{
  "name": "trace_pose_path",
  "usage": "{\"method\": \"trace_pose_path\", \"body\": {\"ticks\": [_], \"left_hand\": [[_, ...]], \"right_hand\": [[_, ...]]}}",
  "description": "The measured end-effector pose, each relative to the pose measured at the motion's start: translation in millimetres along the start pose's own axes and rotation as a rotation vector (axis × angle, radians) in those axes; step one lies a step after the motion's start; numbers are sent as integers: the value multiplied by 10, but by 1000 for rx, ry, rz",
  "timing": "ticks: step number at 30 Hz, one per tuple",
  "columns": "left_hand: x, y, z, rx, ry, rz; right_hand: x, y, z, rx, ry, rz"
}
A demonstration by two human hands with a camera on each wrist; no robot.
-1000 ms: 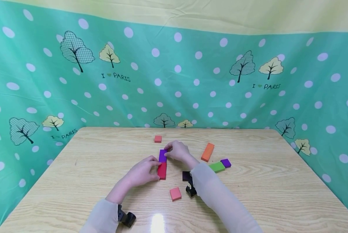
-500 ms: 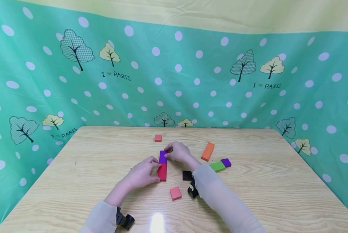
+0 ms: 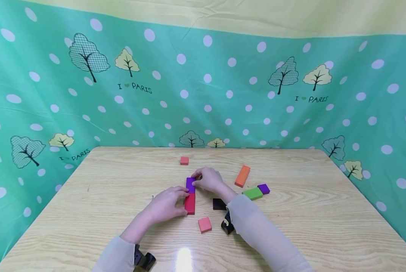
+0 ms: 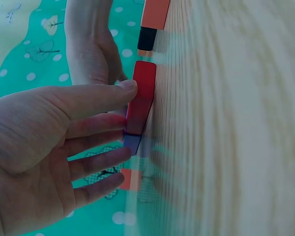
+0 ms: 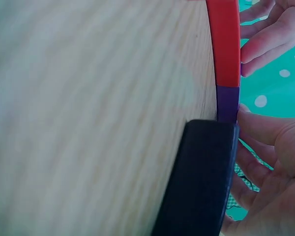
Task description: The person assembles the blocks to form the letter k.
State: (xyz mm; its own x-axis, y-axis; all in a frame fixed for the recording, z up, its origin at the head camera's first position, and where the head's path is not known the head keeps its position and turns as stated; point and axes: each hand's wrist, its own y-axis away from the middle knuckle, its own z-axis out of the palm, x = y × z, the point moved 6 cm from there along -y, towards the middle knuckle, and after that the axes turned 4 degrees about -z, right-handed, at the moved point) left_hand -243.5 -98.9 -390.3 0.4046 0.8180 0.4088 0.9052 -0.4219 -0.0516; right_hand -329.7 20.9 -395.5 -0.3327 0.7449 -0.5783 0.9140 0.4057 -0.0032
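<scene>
In the head view, a red block and a purple block lie end to end on the wooden table. My left hand touches the red block's left side, its thumb by the near end and fingertips by the seam. The left wrist view shows those fingers fairly straight. My right hand holds the purple block's right side and far corner between thumb and curved index finger. In the right wrist view, its thumb meets the purple block; a black block hides part of the view.
A coral square block lies in front, another coral block at the back. The black block sits partly behind the right sleeve. To the right are an orange block, a green block and a small purple block.
The red and purple blocks have slid slightly toward the person, with both hands staying on them. The other blocks stay where they were.
</scene>
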Motion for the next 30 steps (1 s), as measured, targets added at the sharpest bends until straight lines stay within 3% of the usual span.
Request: {"method": "trace_pose_path", "body": {"ticks": [9, 23, 30], "left_hand": [[23, 46, -8, -12, -19, -16], [92, 78, -11, -12, -71, 21], [117, 86, -20, 30, -106, 58]], "right_hand": [[-13, 54, 12, -23, -25, -13], [-33, 109, 24, -31, 23, -44], [-63, 152, 33, -34, 42, -59]]}}
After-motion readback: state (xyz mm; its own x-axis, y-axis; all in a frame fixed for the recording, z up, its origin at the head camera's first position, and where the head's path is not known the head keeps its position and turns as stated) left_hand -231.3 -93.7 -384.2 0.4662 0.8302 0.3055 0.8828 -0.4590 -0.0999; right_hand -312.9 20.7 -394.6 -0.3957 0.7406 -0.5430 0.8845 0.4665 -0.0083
